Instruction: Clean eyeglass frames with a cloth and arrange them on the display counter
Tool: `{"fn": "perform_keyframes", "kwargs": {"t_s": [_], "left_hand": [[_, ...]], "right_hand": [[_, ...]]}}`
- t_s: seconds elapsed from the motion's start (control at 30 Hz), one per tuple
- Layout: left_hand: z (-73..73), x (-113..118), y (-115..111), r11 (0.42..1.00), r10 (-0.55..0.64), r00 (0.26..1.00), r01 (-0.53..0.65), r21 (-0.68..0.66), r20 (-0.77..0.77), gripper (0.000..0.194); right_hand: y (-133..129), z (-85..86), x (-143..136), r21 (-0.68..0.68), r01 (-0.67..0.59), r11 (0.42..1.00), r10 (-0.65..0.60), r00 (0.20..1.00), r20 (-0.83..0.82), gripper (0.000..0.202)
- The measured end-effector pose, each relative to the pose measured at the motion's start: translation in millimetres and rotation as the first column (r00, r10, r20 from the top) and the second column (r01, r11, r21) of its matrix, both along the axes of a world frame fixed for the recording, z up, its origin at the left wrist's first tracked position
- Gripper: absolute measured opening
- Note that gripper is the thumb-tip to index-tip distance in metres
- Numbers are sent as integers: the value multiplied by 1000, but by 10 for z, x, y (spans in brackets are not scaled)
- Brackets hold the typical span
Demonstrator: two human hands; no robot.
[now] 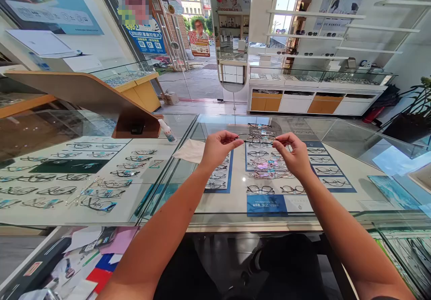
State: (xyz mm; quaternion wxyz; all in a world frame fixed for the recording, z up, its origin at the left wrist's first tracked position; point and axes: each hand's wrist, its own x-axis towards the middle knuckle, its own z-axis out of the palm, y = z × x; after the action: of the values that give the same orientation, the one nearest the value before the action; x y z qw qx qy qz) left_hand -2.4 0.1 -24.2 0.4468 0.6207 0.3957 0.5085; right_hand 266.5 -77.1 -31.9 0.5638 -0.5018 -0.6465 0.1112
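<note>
Reaches out over a glass counter [229, 204], with a tall mirror [232, 35] beyond it and rows of display frames [261, 190] seen through its top. Holds both forearms forward over the near edge, left hand [217, 148] and right hand [294, 157] level and apart. Near the left hand, a pale cloth [188, 151] lying on the counter, touched by neither hand; just beyond the cloth, a small white bottle [167, 130], also untouched. Between the hands, above the display frames, a thin pair of glasses [258, 143], already in hand and not yet set down. Too small to tell: temples open or folded, lenses clean or marked. Pinches one end of the glasses between left thumb and forefinger, the other end between right thumb and forefinger, with the remaining right fingers loosely curled. Seems midway through handling, with release still left.
</note>
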Motion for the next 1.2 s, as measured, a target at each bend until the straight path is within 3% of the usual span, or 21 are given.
{"fn": "perform_keyframes", "kwargs": {"t_s": [0.27, 0.5, 0.77, 0.93, 1.2], "left_hand": [[16, 21, -39, 1000, 18, 1000, -18, 14, 8, 53], [0, 32, -38, 999, 32, 999, -32, 16, -6, 52], [-127, 94, 0, 997, 6, 996, 0, 72, -84, 41], [-236, 299, 149, 996, 11, 989, 2, 88, -145, 32], [-383, 594, 363, 992, 45, 940, -2, 126, -339, 14]], "right_hand": [[17, -22, 9, 11, 5, 1000, -5, 1000, 28, 26], [25, -20, 9, -6, 11, 1000, -11, 1000, 19, 33], [204, -33, 217, -25, 32, 999, -31, 999, 31, 32], [393, -172, 497, -234, -12, 972, 0, 999, -52, 38], [553, -311, 770, -417, 127, 900, -95, 991, 97, 24]]}}
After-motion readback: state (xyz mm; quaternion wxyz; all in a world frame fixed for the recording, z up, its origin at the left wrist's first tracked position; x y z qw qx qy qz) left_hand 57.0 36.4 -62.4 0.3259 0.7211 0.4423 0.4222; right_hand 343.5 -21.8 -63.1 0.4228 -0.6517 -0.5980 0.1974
